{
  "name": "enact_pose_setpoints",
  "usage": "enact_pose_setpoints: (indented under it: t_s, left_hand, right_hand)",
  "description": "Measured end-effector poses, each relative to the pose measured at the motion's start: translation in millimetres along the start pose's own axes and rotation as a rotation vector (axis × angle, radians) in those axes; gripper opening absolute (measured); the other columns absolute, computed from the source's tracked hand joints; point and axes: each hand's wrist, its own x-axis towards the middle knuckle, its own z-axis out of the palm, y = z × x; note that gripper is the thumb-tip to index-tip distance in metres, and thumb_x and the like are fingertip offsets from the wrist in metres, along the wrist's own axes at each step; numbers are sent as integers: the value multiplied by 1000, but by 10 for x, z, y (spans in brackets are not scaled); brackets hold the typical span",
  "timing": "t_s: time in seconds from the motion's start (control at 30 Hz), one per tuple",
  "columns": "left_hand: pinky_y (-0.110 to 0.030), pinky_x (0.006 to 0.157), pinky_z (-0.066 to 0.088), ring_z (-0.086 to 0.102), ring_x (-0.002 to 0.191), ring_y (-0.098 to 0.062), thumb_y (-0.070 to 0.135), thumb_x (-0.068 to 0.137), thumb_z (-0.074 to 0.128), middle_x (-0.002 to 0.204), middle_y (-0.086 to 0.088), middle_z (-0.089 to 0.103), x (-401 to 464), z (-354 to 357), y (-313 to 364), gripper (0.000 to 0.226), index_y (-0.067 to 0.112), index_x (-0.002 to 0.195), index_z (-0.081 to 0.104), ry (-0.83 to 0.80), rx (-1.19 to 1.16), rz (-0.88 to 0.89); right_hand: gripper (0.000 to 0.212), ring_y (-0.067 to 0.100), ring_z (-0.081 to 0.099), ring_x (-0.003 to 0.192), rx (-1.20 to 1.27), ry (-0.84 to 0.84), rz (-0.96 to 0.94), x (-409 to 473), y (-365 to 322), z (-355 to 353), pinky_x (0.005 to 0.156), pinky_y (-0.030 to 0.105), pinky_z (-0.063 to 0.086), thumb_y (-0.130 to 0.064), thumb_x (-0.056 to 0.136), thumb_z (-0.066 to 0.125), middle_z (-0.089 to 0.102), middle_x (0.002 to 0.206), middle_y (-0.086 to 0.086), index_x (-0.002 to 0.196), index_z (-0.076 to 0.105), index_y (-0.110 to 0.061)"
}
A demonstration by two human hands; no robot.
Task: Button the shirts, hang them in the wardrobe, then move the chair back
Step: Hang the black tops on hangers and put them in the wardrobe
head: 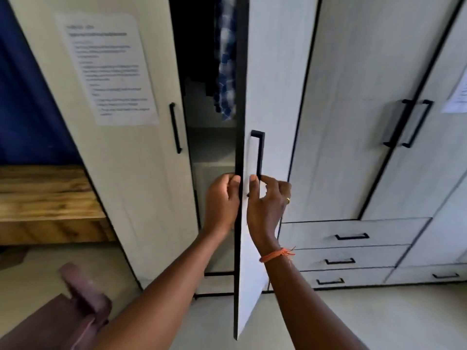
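Observation:
A white wardrobe door with a black edge stands ajar, swung towards me. My left hand grips the door's black edge from the inner side. My right hand is on the door's outer face, fingers curled round the lower end of the black handle. Inside the dark opening hangs a blue and white checked shirt. A brown chair, blurred, shows at the lower left.
The left wardrobe door is closed, with a printed sheet taped on it. Three drawers and more closed doors lie to the right. A wooden bed frame and a blue curtain are at the far left.

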Motion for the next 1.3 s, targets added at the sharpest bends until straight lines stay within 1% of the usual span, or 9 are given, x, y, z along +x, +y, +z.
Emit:
enact_pose_setpoints:
  t_s: [0.1,0.17,0.33,0.5,0.63,0.93,1.1,1.2,1.3]
  left_hand:
    - [2,67,40,61,82,-8,27,99,53,96,2,69,188,-283,-197,25,9,110,68,42,26,-57]
    - [1,65,39,65,81,-13,22,99,54,92,-1,72,374,-441,-377,21,8,103,70,48,46,-60]
    - [-1,67,38,65,82,-15,17,99,54,92,-5,72,979,-736,-913,20,7,104,70,128,84,-111]
    - [-18,87,38,64,108,-24,13,100,53,116,-11,69,1742,-831,-1465,29,3,125,62,196,158,-182]
    - [-27,95,40,57,118,-28,19,101,52,127,-14,61,2165,-721,-1678,36,3,133,55,123,133,-192]
    - [-36,76,53,63,74,-18,11,99,48,81,-3,69,2531,-606,-2024,18,12,97,66,-32,-49,-105]
    - [-25,69,52,64,71,-14,14,101,48,77,-1,68,2410,-654,-2040,18,16,95,65,-8,-51,-45]
    - [-16,65,49,61,68,-9,15,102,48,74,3,66,2350,-656,-2032,19,15,93,64,33,13,2]
    - [-19,66,51,63,68,-14,10,99,50,72,0,67,2366,-673,-1962,19,16,89,65,42,-4,-18]
  right_hand:
    - [32,12,56,97,133,-233,-86,102,-108,399,85,37,57,-28,101,56,47,112,-2,129,62,-13]
    - [37,14,59,91,120,-314,-169,187,-197,713,81,33,56,-18,102,54,54,105,1,140,55,-14]
    - [14,22,65,71,148,-340,-55,457,-267,1428,63,50,60,-17,100,56,65,78,-5,93,67,-20]
    - [17,18,58,60,187,-386,-83,625,-306,1772,52,18,53,-5,98,57,66,76,18,87,69,-2]
    - [19,22,59,62,158,-417,-81,797,-323,2144,53,22,53,-4,98,56,66,76,21,83,68,-3]
    - [24,30,60,65,98,-355,-120,997,-252,2612,51,18,45,-10,100,56,64,70,15,78,64,-2]
    - [25,27,59,62,122,-326,-157,985,-155,2633,57,34,49,-15,100,58,63,68,11,78,63,-5]
    - [25,25,60,63,119,-341,-179,1029,-99,2648,59,33,50,-17,99,60,63,67,8,77,64,-6]
    - [25,25,60,63,139,-351,-184,1098,-84,2690,59,33,49,-18,99,60,63,66,4,76,64,-8]
